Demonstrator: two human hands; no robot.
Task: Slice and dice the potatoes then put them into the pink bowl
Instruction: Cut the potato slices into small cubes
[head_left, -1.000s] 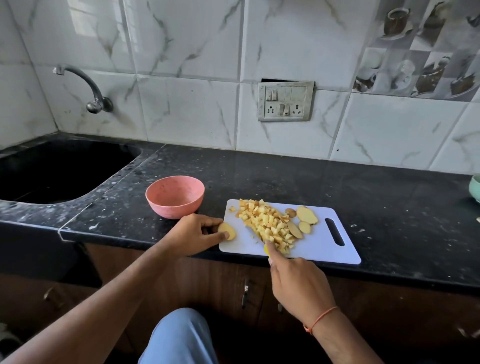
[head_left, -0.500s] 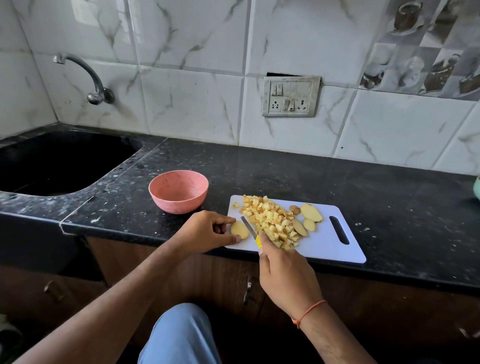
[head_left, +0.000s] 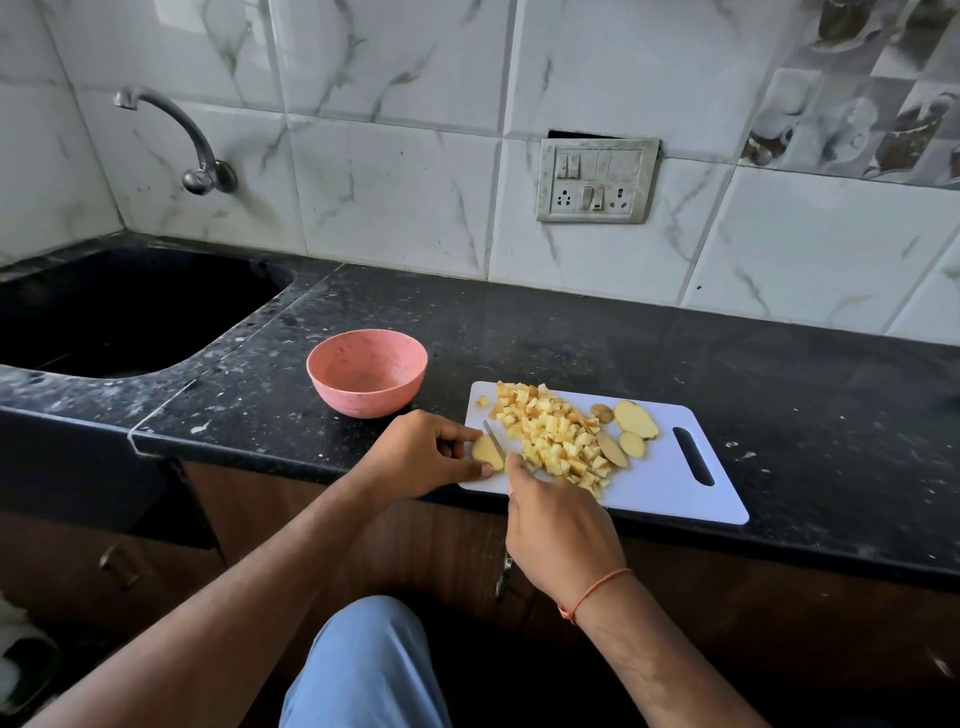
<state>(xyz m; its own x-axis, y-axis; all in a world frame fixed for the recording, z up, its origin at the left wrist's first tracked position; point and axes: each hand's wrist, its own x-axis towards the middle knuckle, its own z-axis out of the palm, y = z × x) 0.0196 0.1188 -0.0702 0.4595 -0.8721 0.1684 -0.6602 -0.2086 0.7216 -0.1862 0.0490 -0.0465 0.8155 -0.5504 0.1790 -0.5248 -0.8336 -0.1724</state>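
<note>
We are pinching a pale oval potato slice (head_left: 487, 450) flat with our left hand (head_left: 421, 453) at the near left corner of the smooth white cutting board (head_left: 670, 491), while our right hand (head_left: 558, 535) is gripping a knife (head_left: 494, 439) laid across it. Yellow diced cubes (head_left: 553, 439) are heaping just right. The matte pink bowl (head_left: 367, 372) is sitting left, on the speckled black stone counter (head_left: 571, 332) under marbled white tiles (head_left: 395, 197).

A black speckled countertop (head_left: 571, 332) carries a pink bowl (head_left: 367, 372) just beside a white cutting board (head_left: 670, 493).
</note>
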